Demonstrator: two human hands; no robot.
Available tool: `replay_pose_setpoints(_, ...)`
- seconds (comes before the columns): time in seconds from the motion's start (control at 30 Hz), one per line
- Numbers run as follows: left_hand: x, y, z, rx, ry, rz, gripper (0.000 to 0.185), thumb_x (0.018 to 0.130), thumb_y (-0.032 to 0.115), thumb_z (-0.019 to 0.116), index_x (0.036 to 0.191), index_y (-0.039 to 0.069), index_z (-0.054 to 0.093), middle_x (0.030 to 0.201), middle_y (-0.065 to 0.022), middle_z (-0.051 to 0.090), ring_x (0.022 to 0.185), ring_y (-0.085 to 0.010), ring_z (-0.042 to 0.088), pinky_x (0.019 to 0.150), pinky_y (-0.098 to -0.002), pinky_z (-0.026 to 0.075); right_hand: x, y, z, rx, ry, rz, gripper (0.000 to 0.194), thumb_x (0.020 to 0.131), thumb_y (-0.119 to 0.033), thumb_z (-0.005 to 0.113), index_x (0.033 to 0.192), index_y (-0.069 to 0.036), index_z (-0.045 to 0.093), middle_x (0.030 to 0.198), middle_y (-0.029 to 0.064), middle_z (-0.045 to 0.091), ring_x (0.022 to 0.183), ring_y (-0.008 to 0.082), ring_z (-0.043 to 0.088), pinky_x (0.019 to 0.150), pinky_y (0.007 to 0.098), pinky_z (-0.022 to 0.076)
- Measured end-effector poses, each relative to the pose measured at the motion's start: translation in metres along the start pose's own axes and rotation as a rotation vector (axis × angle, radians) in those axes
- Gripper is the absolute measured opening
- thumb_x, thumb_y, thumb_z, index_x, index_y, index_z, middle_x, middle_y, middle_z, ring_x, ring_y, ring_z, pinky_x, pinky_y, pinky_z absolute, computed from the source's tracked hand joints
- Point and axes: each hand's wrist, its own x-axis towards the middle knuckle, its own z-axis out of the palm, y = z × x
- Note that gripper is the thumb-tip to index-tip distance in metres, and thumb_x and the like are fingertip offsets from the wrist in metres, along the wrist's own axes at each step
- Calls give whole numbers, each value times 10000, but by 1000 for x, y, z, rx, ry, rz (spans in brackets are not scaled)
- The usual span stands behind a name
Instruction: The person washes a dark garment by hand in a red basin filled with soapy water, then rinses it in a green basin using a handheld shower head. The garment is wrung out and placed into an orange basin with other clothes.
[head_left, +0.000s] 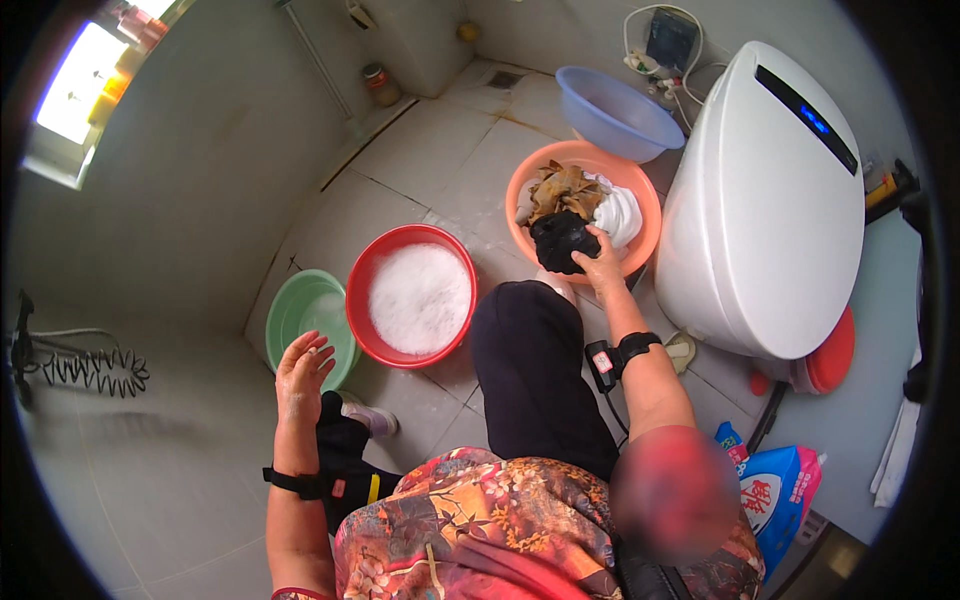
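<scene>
My right hand (604, 270) grips the edge of a black wet-looking cloth (556, 244) with thumb and fingers. The cloth lies at the near side of an orange plastic basin (651, 217), where a crumpled brown cloth (566, 191) and a white cloth (621, 214) also lie. Raised with its fingers apart, my left hand (298, 386) holds nothing and appears over the near edge of a green basin (289, 300). Between the green and orange basins stands a red basin (358, 300), filled with white foam (420, 300).
A blue basin (615, 112) leans behind the orange one. At right stands a white toilet (780, 202) with a lit display; a blue detergent bag (780, 487) is near my right side. A jar (381, 84) sits by the wall, and a coiled black hose (97, 371) hangs at left.
</scene>
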Motion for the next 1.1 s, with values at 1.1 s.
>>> replay_pose_setpoints(1.1, -17, 59, -72, -433, 194, 227, 276, 875, 114, 586, 1146, 61, 574, 1094, -85, 625, 991, -212, 599, 882, -379, 473, -20, -222, 129, -95, -436, -211, 508, 801, -26, 637, 1276, -104, 473, 1183, 137, 528, 968, 217, 590, 720, 315, 543)
